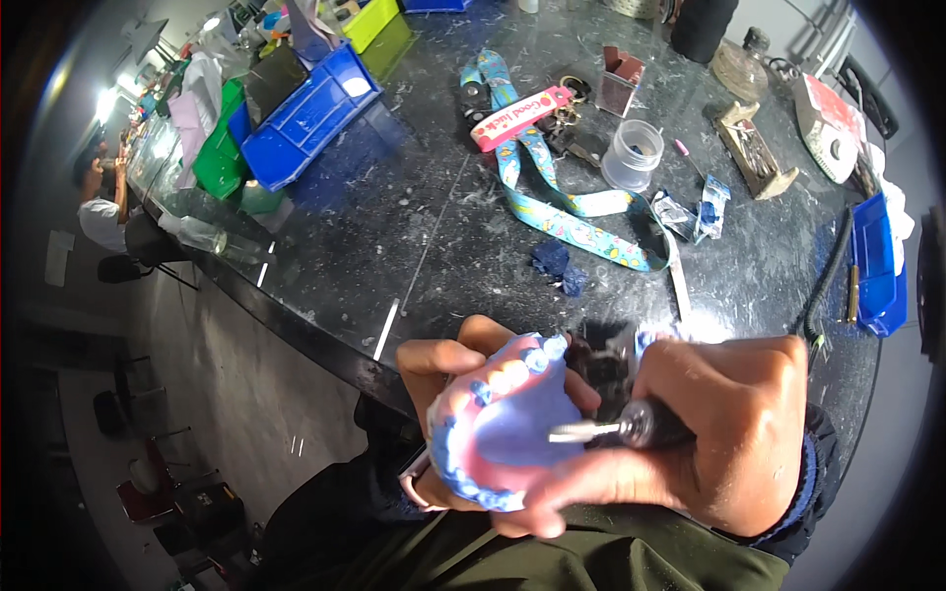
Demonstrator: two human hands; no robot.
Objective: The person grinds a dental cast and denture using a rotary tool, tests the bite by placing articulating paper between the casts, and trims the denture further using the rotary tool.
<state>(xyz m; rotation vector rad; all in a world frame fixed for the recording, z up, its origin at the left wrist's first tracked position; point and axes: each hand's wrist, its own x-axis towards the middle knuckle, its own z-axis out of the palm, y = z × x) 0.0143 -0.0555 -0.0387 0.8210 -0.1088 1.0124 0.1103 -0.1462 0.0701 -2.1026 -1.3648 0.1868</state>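
My left hand point(439, 364) grips a dental model point(512, 424) with a pink gum arch, blue and pale teeth and a lilac centre. My right hand point(729, 424) holds a handpiece point(645, 422) with a metal tip pointing left over the model's centre; whether the tip touches it I cannot tell. The right hand's lower fingers reach under the tool to the model's near edge. Behind the model, a dark fixture at the bench edge is partly hidden by both hands.
The dark bench point(345, 256) holds blue bins point(310, 113), a lanyard point(591, 236), a clear cup point(631, 155), blue scraps point(552, 261), a wooden bur holder point(754, 148), a red-and-white device point(823, 128) and a right-hand blue tray point(877, 266). Another person point(99, 207) sits far left.
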